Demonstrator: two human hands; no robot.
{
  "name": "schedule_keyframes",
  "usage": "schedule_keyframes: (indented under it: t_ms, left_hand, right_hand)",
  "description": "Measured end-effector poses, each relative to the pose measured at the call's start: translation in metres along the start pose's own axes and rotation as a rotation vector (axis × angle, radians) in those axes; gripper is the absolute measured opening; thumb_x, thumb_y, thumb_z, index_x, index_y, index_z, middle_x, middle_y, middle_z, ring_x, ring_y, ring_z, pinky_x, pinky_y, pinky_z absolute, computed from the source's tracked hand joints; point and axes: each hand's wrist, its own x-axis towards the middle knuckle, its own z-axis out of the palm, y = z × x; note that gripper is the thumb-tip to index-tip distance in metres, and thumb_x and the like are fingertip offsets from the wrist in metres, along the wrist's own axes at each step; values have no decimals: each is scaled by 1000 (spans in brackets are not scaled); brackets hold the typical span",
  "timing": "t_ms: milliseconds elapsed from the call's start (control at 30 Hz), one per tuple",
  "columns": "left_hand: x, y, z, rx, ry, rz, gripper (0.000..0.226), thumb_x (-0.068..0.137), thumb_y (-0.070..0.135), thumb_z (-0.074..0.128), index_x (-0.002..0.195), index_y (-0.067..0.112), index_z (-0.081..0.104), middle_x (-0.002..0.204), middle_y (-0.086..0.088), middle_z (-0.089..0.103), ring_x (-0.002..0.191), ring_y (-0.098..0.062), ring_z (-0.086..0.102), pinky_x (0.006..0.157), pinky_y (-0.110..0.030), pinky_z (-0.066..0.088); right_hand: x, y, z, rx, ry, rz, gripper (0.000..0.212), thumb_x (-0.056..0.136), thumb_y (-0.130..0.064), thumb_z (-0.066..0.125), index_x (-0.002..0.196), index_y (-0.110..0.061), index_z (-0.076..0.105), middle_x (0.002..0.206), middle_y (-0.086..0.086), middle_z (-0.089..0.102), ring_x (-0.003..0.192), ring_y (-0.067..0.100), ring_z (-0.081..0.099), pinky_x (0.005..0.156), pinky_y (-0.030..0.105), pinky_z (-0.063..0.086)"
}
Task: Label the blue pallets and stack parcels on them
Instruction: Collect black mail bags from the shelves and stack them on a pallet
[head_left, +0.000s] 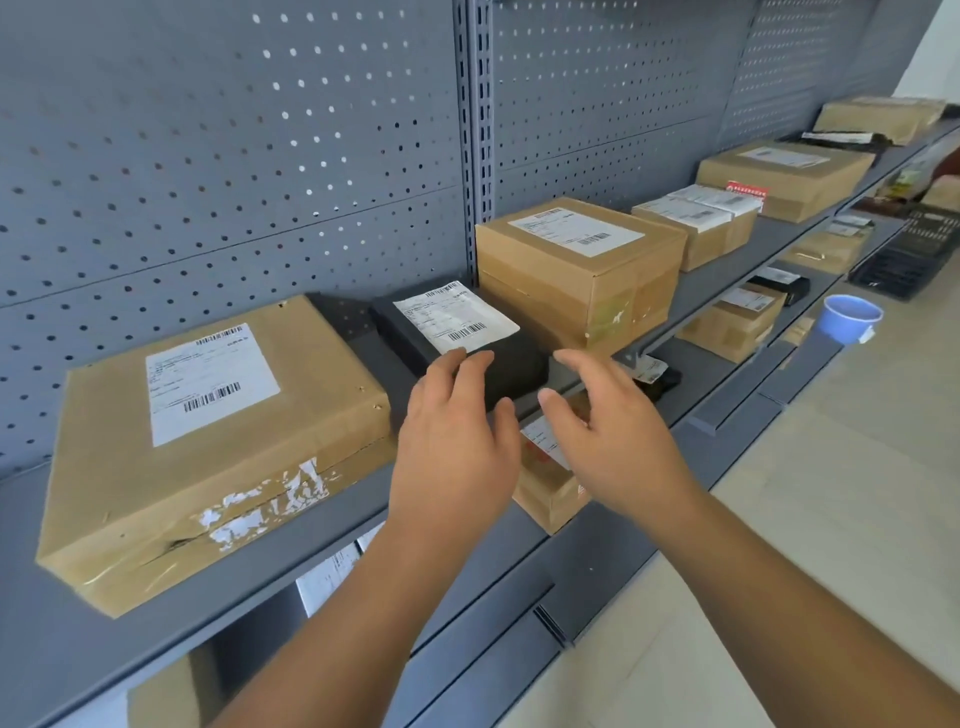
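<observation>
Nearest the camera, both forearms reached forward over the front edge of the grey shelf (260, 587). The left hand (457, 441) had its fingers (470, 364) laid, nearly straight, on the near end of the black parcel (452, 325), with the thumb spread beside the parcel's front face. It looked like a touch rather than a closed grip. The right hand (608, 431) hovered spread wide just to the right of that parcel and held nothing.

A large flat cardboard box (208, 441) lay left of the fingers. A taller cardboard box (576, 265) stood beyond them to the right, close against the black parcel. Further parcels (784, 176) ran along the shelf well beyond.

No blue pallet showed anywhere, so whether any had been labelled could not be told. By my reading the work was at the fetching stage: this parcel was not yet lifted, and many more sat on the shelf waiting to be stacked.
</observation>
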Motion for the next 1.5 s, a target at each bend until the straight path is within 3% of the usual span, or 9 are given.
schedule_keyframes:
  t_ms: [500,700,767,833,933,1000,1200,1333,1500]
  left_hand:
    - [49,-8,33,4,42,-263,67,103,46,44,161,23,18,170,-2,16,155,-25,16,121,-42,26]
    - [64,-2,37,-161,75,-471,81,102,43,51,164,20,4,169,-4,20,151,-29,31,119,-45,34]
    - [69,-1,40,-160,78,-539,85,101,44,53,164,18,2,165,-8,29,145,-30,41,113,-43,39]
    - [72,0,42,-174,88,-610,80,99,41,54,162,15,12,151,-11,48,128,-30,55,102,-42,48]
    - [74,0,44,-198,104,-684,36,96,36,56,128,22,43,111,3,64,92,-10,62,66,-23,45]
    - [75,4,45,-208,121,-680,21,95,33,57,106,34,39,101,17,60,83,-1,59,58,-14,40]
    - [73,21,40,-318,211,-652,17,93,29,62,91,42,51,88,31,69,79,22,59,54,0,41]
    - [69,39,34,-371,247,-640,24,93,28,63,91,48,51,83,55,57,80,31,53,58,6,36]
    - [65,52,28,-366,321,-600,25,91,32,64,101,53,55,95,42,67,90,20,60,71,-6,46]
  right_hand:
    - [97,10,40,158,-177,68,60,101,-43,48,156,-28,30,158,-3,39,143,17,37,110,33,31]
    - [116,15,41,285,-329,119,55,97,-38,55,150,-34,38,120,-15,63,86,-13,57,71,15,37]
    - [119,18,41,329,-353,139,62,96,-39,58,153,-31,35,133,-10,60,98,-6,57,78,20,38]
    - [121,19,39,341,-372,164,66,95,-41,58,155,-27,35,141,-7,56,120,12,56,86,27,37]
    - [120,22,37,354,-414,144,35,94,-40,56,127,-31,60,116,-12,68,97,6,62,71,28,45]
    - [121,23,35,374,-428,142,23,94,-37,55,114,-30,64,104,-12,69,89,4,61,68,27,46]
    - [123,27,24,538,-420,190,28,89,-33,56,114,-31,66,104,-15,71,95,10,64,72,31,50]
    - [120,26,15,638,-407,168,29,87,-32,57,90,-60,64,87,-38,66,83,-14,60,70,26,43]
    - [112,17,-4,734,-415,113,56,90,-28,59,74,-81,51,76,-56,54,76,-33,50,68,17,37]
